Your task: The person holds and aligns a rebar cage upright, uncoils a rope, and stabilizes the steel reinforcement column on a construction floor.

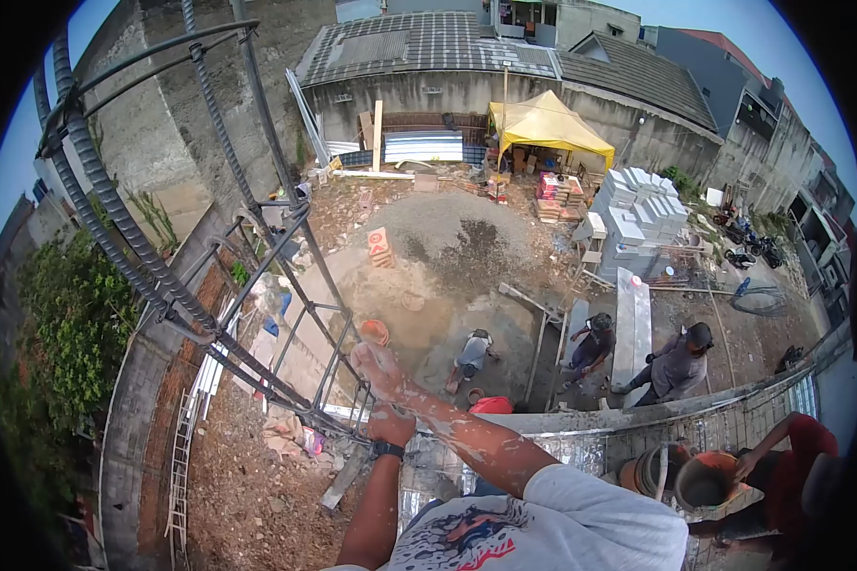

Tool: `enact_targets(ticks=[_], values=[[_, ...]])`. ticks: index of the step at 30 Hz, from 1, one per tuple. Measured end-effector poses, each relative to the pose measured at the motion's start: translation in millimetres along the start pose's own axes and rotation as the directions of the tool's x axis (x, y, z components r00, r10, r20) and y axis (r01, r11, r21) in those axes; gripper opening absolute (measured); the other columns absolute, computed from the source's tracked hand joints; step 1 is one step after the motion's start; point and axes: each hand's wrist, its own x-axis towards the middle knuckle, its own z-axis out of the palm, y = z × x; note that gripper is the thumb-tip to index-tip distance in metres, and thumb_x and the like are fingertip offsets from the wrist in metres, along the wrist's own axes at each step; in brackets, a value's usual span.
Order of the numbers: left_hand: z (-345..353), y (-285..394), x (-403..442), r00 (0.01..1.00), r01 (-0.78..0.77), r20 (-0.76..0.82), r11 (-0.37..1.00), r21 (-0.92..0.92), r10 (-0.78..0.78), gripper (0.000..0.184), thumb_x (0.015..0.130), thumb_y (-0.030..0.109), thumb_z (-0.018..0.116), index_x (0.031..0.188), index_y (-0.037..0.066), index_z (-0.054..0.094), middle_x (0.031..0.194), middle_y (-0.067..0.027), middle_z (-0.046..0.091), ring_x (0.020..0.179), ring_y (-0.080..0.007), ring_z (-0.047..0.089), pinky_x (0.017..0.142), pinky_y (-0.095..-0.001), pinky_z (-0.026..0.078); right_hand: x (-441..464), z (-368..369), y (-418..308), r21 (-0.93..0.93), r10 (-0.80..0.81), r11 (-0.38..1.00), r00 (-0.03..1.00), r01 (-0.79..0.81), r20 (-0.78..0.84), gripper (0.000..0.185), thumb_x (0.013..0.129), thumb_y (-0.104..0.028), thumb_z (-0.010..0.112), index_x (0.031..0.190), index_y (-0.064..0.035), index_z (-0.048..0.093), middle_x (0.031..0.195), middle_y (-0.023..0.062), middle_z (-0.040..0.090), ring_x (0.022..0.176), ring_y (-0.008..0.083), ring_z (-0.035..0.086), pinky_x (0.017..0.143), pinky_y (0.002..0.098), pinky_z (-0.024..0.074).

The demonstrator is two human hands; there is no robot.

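Observation:
My right hand (379, 369), at the end of a forearm spattered with grey, is closed beside the rebar column cage (300, 285). Just below it is my left hand (391, 423), also closed, with a dark watch (388, 447) on the wrist. What the two fists grip is hidden from this angle. Just beyond my right fist appears an orange bucket (374, 331); whether it hangs or stands on the ground I cannot tell. Thick ribbed bars (114, 200) of the cage rise at the left, tied with bent steel rings.
A wall ledge (657, 414) runs below me. At right, a co-worker's hand (750, 464) touches a bucket (707, 479). Down in the yard, several people work near wet mortar (428, 352), a gravel heap (457, 228), pale blocks (638, 214) and a yellow canopy (552, 128).

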Motion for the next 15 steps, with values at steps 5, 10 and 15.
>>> enact_targets(ticks=[5,10,15], values=[[2.5,-2.1,0.4,0.999,-0.03,-0.025,0.999,-0.027,0.029,0.05,0.059,0.041,0.075,0.088,0.003,0.063,0.089,-0.0191,0.064,0.079,-0.0353,0.063,0.07,-0.0447,0.051,1.9,5.0,21.2,0.047,-0.009,0.999,1.0,0.008,0.007,0.041,0.099,-0.039,0.034,0.083,-0.0043,0.05,0.071,0.0055,0.048,0.069,0.0177,0.048,0.069,0.0311,0.0395],[10.3,-4.5,-1.4,0.987,-0.064,-0.145,0.996,0.058,0.072,0.051,0.061,0.041,0.074,0.09,0.001,0.063,0.084,-0.019,0.065,0.076,-0.0357,0.064,0.068,-0.0444,0.052,1.1,4.5,18.6,0.061,0.015,0.998,1.0,-0.015,0.007,0.041,0.099,-0.039,0.034,0.083,-0.0044,0.05,0.073,0.0058,0.048,0.07,0.0174,0.048,0.07,0.0309,0.0394],[12.7,-8.7,2.7,0.995,-0.073,-0.061,0.997,0.019,0.074,0.053,0.061,0.041,0.073,0.094,0.001,0.062,0.085,-0.0192,0.065,0.076,-0.036,0.065,0.068,-0.0452,0.052,-0.6,-1.7,-4.6,0.015,0.007,1.0,1.0,-0.007,0.02,0.041,0.098,-0.039,0.035,0.083,-0.004,0.05,0.072,0.0062,0.048,0.07,0.0176,0.048,0.069,0.032,0.0393]])
